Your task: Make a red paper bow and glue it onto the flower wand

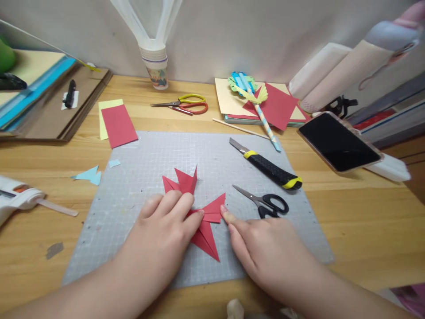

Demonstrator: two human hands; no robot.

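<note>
A folded red paper (206,237) with several pointed flaps lies on the grey cutting mat (109,248). My left hand (166,226) rests over its middle, fingers curled and thumb pressing on the folds, so part of the paper is hidden. At the right-hand flap, my right hand (265,243) has its index fingertip on the paper's edge, the other fingers tucked in. Black-handled scissors (262,201) lie just beyond my right hand. Farther back on the mat is a black and yellow utility knife (272,170).
Red-and-yellow-handled scissors (186,104), a paper flower (245,86), a wooden stick (239,127) and paper cups (156,66) stand or lie behind. Red card (119,125) and blue scraps (89,175) lie left, near a glue gun (20,199). A phone (340,141) is at right.
</note>
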